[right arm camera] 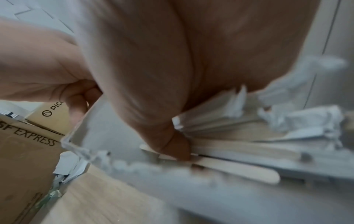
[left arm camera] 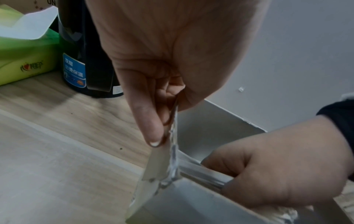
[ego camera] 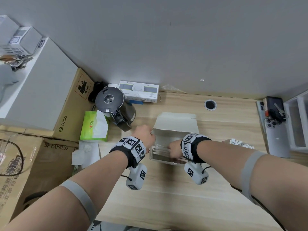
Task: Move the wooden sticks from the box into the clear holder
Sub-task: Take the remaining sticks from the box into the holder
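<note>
A white cardboard box stands open at mid-table, its flap leaning back. Right in front of it is the clear holder, with several pale wooden sticks lying inside. My left hand pinches the holder's left wall near its top corner. My right hand reaches into the holder, fingers curled round a bundle of sticks. One stick lies loose below the thumb. The right hand's fingertips are hidden.
A black kettle and a green tissue pack stand to the left, with cardboard boxes beyond. Torn white wrappers lie to the right. Phones and keys sit at the far right beside clear drawers.
</note>
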